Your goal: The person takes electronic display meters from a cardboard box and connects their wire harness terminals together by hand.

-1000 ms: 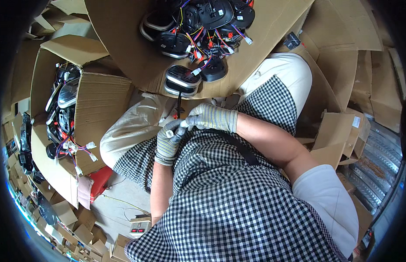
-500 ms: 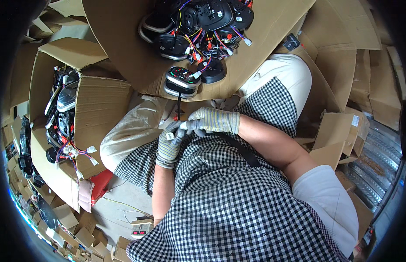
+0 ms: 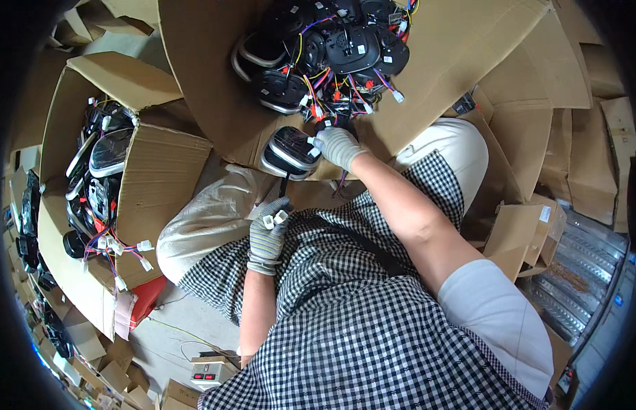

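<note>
Two white plug connectors (image 3: pixel 268 222) stick up from the closed fingers of my gloved left hand (image 3: pixel 265 242), low in front of my lap. A black cable runs from that hand up to an oval control panel (image 3: pixel 294 142) with a black glossy face and silver rim, resting on the cardboard flap. My right hand (image 3: pixel 341 148), also gloved, reaches up beside the panel, its fingers closed on a small white connector (image 3: pixel 313 151). Just beyond these fingers lies a round black unit (image 3: pixel 328 124), partly hidden by the glove.
Ahead, a large open carton (image 3: pixel 461 58) holds a heap of black panels (image 3: pixel 352 51) with coloured wires. At left stands another carton (image 3: pixel 160 174) of similar panels, wires hanging over its edge. A small box with red switches (image 3: pixel 212 372) sits on the floor. More cartons stand at right.
My right hand has left my left hand and moved up beside the panel. The panel's green and red lights no longer show. Two connectors are now visible in my left hand.
</note>
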Demonstrator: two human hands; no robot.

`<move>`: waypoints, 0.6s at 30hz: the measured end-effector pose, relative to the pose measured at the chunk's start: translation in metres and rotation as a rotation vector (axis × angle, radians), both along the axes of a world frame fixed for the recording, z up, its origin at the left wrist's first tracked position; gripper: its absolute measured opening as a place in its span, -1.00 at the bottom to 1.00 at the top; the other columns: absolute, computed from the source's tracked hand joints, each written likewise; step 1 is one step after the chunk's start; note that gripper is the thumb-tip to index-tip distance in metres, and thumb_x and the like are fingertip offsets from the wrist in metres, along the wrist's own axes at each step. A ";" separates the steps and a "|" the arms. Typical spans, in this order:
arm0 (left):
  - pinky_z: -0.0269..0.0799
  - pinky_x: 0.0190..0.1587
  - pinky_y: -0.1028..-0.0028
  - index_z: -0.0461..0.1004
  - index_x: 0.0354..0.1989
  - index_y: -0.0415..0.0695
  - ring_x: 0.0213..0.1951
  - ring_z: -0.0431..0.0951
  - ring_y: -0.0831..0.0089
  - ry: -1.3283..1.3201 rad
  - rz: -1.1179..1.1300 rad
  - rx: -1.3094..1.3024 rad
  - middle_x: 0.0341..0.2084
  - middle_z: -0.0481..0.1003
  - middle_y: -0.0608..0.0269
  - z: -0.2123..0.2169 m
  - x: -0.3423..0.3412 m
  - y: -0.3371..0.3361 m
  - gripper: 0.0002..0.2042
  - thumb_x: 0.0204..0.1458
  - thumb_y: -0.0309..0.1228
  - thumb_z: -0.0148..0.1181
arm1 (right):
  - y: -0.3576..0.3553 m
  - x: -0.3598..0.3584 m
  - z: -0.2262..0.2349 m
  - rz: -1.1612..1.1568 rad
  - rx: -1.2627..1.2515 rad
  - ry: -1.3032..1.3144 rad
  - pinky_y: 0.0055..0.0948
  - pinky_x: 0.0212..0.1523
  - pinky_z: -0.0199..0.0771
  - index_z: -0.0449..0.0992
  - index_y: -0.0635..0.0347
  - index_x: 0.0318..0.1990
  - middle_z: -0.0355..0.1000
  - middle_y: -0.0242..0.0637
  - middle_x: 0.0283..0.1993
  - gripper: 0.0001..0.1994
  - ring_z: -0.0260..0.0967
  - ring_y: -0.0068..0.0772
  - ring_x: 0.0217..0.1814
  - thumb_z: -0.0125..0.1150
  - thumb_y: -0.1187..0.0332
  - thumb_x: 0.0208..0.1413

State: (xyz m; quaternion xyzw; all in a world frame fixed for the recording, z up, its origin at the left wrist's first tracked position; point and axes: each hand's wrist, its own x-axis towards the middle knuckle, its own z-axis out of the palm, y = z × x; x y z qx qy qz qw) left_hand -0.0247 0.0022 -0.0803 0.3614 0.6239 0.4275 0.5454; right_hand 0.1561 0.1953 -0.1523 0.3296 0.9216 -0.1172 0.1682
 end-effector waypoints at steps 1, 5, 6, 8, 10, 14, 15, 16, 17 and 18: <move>0.34 -0.30 0.55 0.45 -0.14 -0.23 -0.36 0.44 0.49 -0.032 0.009 -0.051 -0.38 0.47 0.24 0.004 0.000 0.000 -0.70 -0.02 -0.34 0.15 | -0.004 -0.001 0.006 -0.089 -0.048 0.029 -0.28 -0.19 0.45 0.54 0.06 -0.25 0.47 -0.28 -0.31 -0.78 0.41 -0.21 -0.22 -0.06 0.33 0.07; 0.29 -0.45 0.64 0.40 -0.07 -0.26 -0.54 0.35 0.65 0.013 0.136 0.047 -0.36 0.52 0.26 0.004 -0.003 -0.002 -0.67 0.10 -0.26 0.05 | -0.034 -0.019 0.064 0.009 0.008 0.469 -0.26 -0.31 0.46 0.48 0.13 -0.35 0.41 -0.22 -0.46 -0.85 0.42 -0.19 -0.38 -0.01 0.33 0.00; 0.33 -0.39 0.63 0.39 -0.06 -0.28 -0.47 0.40 0.61 -0.053 0.198 0.035 -0.34 0.52 0.23 0.006 -0.002 -0.002 -0.66 0.11 -0.27 0.02 | -0.044 -0.020 0.081 -0.015 -0.075 0.539 -0.25 -0.30 0.45 0.48 0.13 -0.35 0.41 -0.21 -0.47 -0.84 0.41 -0.19 -0.38 -0.02 0.32 0.02; 0.35 -0.32 0.59 0.39 -0.05 -0.28 -0.42 0.43 0.57 -0.069 0.191 0.051 -0.32 0.51 0.21 0.012 0.001 0.004 -0.65 0.12 -0.27 0.01 | -0.069 -0.015 0.088 -0.054 -0.213 0.691 -0.23 -0.29 0.40 0.48 0.14 -0.36 0.39 -0.19 -0.48 -0.79 0.38 -0.17 -0.38 -0.07 0.27 0.10; 0.37 -0.26 0.55 0.38 -0.03 -0.28 -0.36 0.46 0.53 -0.077 0.195 0.059 -0.30 0.51 0.19 0.015 0.003 0.001 -0.65 0.13 -0.27 0.00 | -0.088 -0.012 0.130 -0.144 -0.443 0.746 -0.23 -0.26 0.34 0.47 0.17 -0.35 0.37 -0.17 -0.46 -0.76 0.35 -0.15 -0.32 -0.06 0.23 0.12; 0.26 0.06 0.39 0.44 -0.09 -0.17 -0.01 0.40 0.28 0.228 -0.183 0.319 -0.12 0.45 0.03 0.039 0.010 0.008 -0.75 0.08 -0.42 -0.01 | -0.121 -0.001 0.143 -0.192 -0.717 0.789 -0.19 -0.23 0.31 0.46 0.20 -0.33 0.38 -0.15 -0.41 -0.82 0.33 -0.10 -0.29 -0.01 0.30 0.08; 0.17 0.15 0.32 0.44 -0.09 -0.16 0.08 0.33 0.25 0.095 -0.226 0.334 -0.08 0.43 0.06 0.039 0.014 0.007 -0.75 0.05 -0.40 0.03 | -0.119 0.002 0.151 -0.202 -0.831 0.784 -0.26 -0.22 0.34 0.45 0.23 -0.35 0.40 -0.15 -0.39 -0.80 0.37 -0.18 -0.27 0.00 0.28 0.10; 0.15 0.16 0.31 0.42 -0.07 -0.16 0.07 0.34 0.23 0.004 -0.202 0.283 -0.09 0.44 0.07 0.042 0.018 0.002 -0.73 0.04 -0.41 0.04 | -0.116 0.005 0.154 -0.290 -1.006 0.770 -0.32 -0.21 0.34 0.45 0.24 -0.33 0.40 -0.18 -0.38 -0.77 0.37 -0.28 -0.25 -0.01 0.24 0.12; 0.13 0.18 0.29 0.40 -0.04 -0.15 0.07 0.35 0.22 -0.087 -0.177 0.232 -0.10 0.44 0.07 0.045 0.020 -0.002 -0.71 0.04 -0.41 0.04 | -0.115 0.007 0.156 -0.379 -1.182 0.751 -0.37 -0.20 0.34 0.45 0.26 -0.32 0.41 -0.20 -0.38 -0.73 0.38 -0.38 -0.23 -0.01 0.21 0.15; 0.13 0.18 0.29 0.40 -0.04 -0.15 0.07 0.35 0.22 -0.088 -0.181 0.229 -0.10 0.44 0.07 0.045 0.018 -0.001 -0.71 0.04 -0.41 0.04 | -0.121 0.007 0.151 -0.454 -1.223 0.857 -0.43 -0.17 0.33 0.45 0.26 -0.27 0.42 -0.26 -0.34 -0.70 0.36 -0.47 -0.21 -0.03 0.17 0.17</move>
